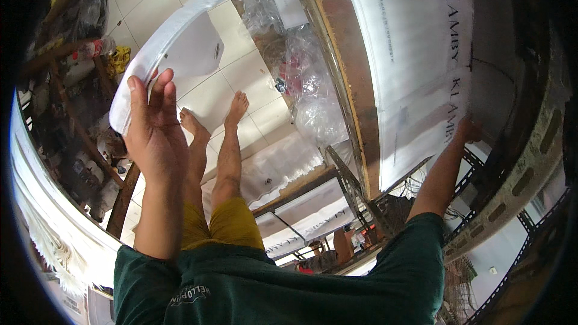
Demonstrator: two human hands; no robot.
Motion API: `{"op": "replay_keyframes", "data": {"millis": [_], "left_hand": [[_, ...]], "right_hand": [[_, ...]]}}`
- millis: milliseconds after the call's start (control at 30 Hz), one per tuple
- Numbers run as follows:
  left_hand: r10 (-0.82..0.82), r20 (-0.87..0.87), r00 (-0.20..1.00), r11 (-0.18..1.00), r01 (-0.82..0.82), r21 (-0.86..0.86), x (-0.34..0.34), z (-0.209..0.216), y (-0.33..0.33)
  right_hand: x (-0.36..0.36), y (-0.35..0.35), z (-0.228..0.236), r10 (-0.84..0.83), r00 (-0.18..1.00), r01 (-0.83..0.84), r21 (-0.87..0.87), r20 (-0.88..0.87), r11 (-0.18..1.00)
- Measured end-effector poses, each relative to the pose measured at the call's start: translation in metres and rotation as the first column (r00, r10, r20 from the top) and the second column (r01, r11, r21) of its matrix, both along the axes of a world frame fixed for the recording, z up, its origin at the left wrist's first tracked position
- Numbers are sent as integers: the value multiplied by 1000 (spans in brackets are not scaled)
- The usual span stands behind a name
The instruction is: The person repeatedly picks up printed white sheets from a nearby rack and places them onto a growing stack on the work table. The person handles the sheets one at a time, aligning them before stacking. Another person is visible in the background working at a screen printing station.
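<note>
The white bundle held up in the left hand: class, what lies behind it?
White floor tiles show past the edges of the white bundle in the left hand. Whatever lies directly behind it is covered and cannot be seen.

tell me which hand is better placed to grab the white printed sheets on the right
Probably the right hand: it is beside those white printed sheets, while the left hand holds another white sheet.

Large black capitals (456, 21) stood on flat white packs (415, 42), right, and lower white stack (322, 206); pale lettering (189, 296) marked green shirt (271, 292).
</note>
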State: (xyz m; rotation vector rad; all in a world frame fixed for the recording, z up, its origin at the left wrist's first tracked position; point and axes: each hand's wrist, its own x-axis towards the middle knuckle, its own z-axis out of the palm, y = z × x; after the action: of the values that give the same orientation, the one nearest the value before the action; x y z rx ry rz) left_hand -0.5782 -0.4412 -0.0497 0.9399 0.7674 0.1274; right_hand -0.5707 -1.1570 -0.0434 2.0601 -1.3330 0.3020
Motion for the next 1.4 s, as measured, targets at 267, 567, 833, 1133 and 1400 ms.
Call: {"op": "replay_keyframes", "data": {"millis": [267,567,833,1133,1400], "left_hand": [[95,-57,994,991,-100,-94,12,28,-19],[-21,-55,998,975,8,-223,-19,99,-9],[-283,-100,954,928,245,-282,-72,162,-12],[-79,153,985,945,123,-302,-126,176,1],[-553,187,812,795,581,-171,-203,226,89]], "right_hand": [[-80,164,-31,148,967,-255,734,209,630],[-86,261,2,153,921,-381,743,358,551],[-85,509,100,-104,567,-678,391,817,-623],[-92,609,174,-80,455,-608,244,887,-756],[-79,633,193,-69,342,-803,254,937,-539]]}}
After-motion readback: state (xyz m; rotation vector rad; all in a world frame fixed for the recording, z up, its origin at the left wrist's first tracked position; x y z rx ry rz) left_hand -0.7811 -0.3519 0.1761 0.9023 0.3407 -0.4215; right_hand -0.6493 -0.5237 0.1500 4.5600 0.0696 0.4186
